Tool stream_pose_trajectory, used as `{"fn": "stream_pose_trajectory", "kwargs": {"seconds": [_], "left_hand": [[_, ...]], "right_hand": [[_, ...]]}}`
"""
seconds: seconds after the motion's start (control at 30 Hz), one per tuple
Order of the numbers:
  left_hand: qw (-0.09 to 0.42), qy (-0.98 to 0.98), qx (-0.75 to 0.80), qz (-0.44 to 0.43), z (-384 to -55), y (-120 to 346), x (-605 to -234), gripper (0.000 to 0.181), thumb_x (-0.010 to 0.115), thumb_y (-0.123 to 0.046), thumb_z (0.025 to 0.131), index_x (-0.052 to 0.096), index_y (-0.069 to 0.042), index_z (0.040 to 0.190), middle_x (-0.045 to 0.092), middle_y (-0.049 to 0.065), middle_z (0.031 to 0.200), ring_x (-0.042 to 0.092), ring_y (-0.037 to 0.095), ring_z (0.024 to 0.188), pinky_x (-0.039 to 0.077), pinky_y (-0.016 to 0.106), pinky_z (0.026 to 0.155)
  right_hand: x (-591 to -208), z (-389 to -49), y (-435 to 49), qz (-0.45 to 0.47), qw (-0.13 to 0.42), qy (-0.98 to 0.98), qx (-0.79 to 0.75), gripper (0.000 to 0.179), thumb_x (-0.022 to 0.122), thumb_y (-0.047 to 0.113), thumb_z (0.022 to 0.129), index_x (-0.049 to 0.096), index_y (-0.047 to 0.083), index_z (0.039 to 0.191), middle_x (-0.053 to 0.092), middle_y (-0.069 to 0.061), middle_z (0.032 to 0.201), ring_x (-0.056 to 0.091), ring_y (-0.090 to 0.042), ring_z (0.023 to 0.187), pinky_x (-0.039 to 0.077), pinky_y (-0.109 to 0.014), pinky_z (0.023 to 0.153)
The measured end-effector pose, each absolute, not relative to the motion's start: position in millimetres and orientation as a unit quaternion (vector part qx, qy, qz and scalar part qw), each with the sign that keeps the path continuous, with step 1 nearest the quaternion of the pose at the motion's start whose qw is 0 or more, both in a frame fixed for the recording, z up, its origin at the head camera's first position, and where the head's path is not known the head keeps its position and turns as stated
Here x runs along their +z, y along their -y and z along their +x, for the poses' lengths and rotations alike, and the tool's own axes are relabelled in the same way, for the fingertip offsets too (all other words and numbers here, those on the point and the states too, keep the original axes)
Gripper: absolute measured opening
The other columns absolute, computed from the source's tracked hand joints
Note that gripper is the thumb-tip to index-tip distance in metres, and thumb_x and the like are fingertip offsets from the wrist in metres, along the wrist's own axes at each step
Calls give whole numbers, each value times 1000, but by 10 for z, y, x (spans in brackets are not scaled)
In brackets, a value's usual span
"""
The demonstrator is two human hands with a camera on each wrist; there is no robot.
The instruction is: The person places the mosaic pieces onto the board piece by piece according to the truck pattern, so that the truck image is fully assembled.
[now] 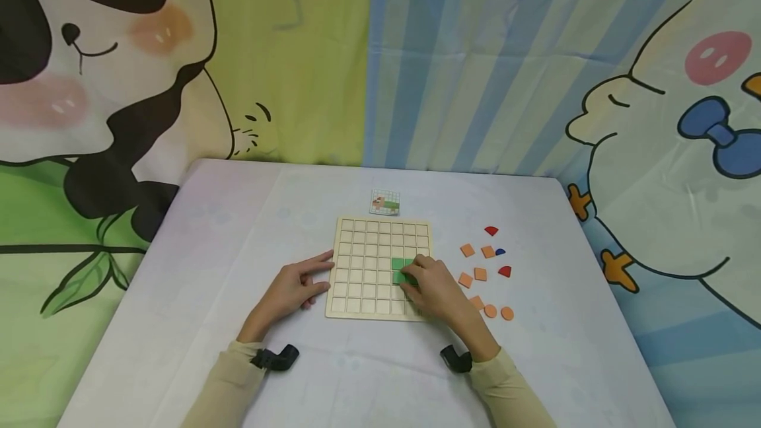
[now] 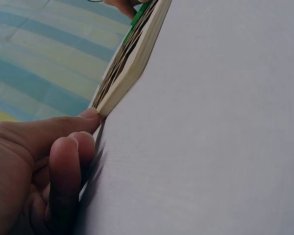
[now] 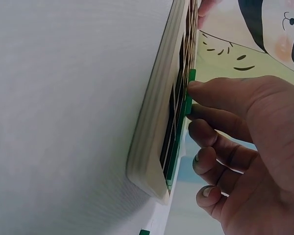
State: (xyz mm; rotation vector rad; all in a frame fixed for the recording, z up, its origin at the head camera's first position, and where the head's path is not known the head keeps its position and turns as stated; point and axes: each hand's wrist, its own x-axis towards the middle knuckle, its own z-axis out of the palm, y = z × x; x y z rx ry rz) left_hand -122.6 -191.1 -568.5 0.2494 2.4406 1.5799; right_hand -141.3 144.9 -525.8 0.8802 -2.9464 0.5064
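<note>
A wooden grid board [image 1: 361, 263] lies flat on the table, with several green square tiles [image 1: 398, 263] set in its right part. My right hand [image 1: 436, 287] is over that part, and its thumb and index finger pinch a green tile [image 3: 189, 104] at the board's surface. Its other fingers curl loosely above the board in the right wrist view. Part of the green tiles is hidden under this hand. At the board's left edge rests my left hand [image 1: 291, 290], the index finger and thumb extended and touching the edge, the other fingers bent.
Right of the board lie several orange squares [image 1: 467, 250], orange circles [image 1: 507, 313], red wedge pieces [image 1: 491, 230] and a blue piece [image 1: 500, 251]. Behind the board is a small picture card [image 1: 385, 203]. Printed cloth hangs around the white table [image 1: 267, 216].
</note>
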Motion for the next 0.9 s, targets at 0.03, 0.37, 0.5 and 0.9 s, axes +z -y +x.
{"fn": "stream_pose_trajectory", "kwargs": {"seconds": [0.03,0.37,0.5,0.9], "left_hand": [[111,-831,538,85,-1224,1910,-5684,51,79,-9,95,67,-14,145,50,-5,165,57,13,47,55,32,45],[106,-827,545,88,-1225,1908,-5705,50,80,-10,95,68,-14,143,50,-3,165,57,14,47,54,31,45],[104,-826,546,92,-1227,1913,-5699,50,79,-10,95,68,-13,143,50,-3,165,56,15,47,53,31,45],[106,-827,545,91,-1226,1908,-5694,50,79,-8,95,67,-11,144,49,-1,166,57,14,47,54,31,45]], "right_hand": [[-5261,-1414,-1450,284,15,945,162,25,82,24,94,81,10,115,67,-1,96,54,-11,78,50,-33,76],[-5258,-1424,-1445,296,30,941,159,24,83,24,94,81,10,113,66,0,93,51,-9,77,44,-28,72],[-5247,-1422,-1441,296,29,942,158,25,83,24,94,80,10,114,66,0,93,50,-9,77,42,-27,71],[-5252,-1400,-1493,264,15,947,185,25,84,23,93,80,12,115,66,1,93,51,-9,77,46,-29,72]]}}
